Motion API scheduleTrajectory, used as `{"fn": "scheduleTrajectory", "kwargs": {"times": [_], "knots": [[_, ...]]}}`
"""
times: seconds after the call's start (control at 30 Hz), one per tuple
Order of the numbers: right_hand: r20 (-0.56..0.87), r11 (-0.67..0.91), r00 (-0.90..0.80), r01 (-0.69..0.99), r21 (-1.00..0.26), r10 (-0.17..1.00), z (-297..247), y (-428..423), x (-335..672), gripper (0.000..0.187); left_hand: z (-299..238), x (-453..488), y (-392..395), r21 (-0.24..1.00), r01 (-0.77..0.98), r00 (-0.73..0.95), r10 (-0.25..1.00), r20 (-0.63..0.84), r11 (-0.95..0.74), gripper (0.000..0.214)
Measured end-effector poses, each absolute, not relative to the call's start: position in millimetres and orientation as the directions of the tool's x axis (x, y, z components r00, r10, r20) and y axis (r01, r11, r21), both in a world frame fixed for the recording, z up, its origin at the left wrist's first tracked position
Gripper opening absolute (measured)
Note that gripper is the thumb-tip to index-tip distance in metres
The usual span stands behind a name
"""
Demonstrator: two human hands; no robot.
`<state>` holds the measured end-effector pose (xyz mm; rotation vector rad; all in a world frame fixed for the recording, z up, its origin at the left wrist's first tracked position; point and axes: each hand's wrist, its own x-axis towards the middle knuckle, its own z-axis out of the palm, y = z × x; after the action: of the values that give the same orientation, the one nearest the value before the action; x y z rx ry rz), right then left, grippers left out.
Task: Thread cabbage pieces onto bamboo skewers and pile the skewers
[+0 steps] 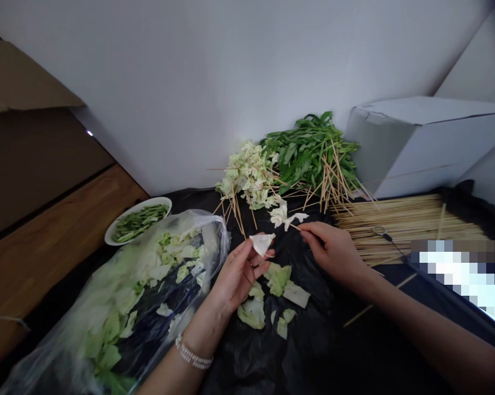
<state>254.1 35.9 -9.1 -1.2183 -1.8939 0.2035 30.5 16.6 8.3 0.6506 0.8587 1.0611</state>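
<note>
We saw our left hand [241, 271] pinching a pale, almost white cabbage piece [262, 243], roughly triangular and folded, its point turned down toward the palm. Our right hand [333, 249] gripped a thin wooden skewer [294, 226] between its fingertips; the stick ran leftward and slightly up from that hand, with white cabbage bits [281, 215] already threaded near its tip, just above the held piece. Loose green leaves [278, 277] lay on the bench [313, 351] between both hands.
</note>
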Motion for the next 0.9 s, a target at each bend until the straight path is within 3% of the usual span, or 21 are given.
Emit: {"fn": "scheduleTrajectory", "kwargs": {"times": [0.3, 0.7, 0.9], "knots": [[0.582, 0.612, -0.298, 0.636, -0.470, 0.756, -9.1, 23.1, 244.6, 0.023, 3.6, 15.8, 31.5, 0.789, -0.556, 0.072, 0.961, -0.267, 0.260, 0.007], [0.476, 0.619, -0.415, 0.649, -0.443, 0.775, -12.9, 16.2, 237.9, 0.028, -1.2, 15.0, 28.0, 0.811, -0.534, 0.118, 0.971, -0.207, 0.238, 0.029], [0.464, 0.595, -0.393, 0.660, -0.459, 0.794, -14.8, 16.2, 237.2, 0.028, -0.8, 15.6, 28.7, 0.802, -0.553, 0.089, 0.973, -0.213, 0.226, 0.024]]}}
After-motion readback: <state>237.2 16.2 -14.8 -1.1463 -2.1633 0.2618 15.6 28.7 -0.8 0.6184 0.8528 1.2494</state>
